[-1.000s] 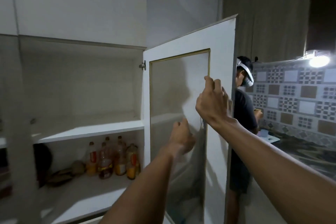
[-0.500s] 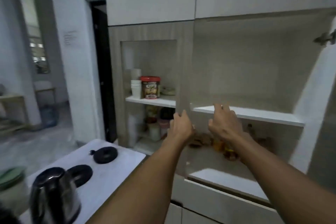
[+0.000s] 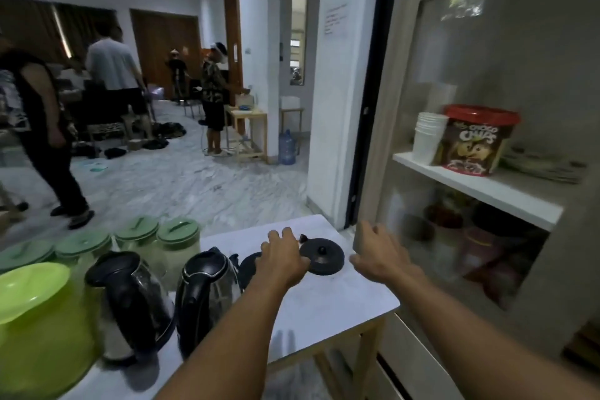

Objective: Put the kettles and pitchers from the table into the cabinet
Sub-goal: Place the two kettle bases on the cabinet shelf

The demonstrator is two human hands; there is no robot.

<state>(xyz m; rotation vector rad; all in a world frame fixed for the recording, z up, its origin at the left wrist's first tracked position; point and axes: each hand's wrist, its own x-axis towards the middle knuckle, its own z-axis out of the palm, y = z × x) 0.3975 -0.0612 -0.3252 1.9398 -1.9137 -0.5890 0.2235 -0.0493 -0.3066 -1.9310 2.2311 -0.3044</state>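
Head cam — down-fwd, close on table [image 3: 324,302].

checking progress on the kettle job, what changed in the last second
Both hands let go of the cabinet door; the view swung left to the table. The left hand and right hand now hover empty above it. The two kettles stay on the table.
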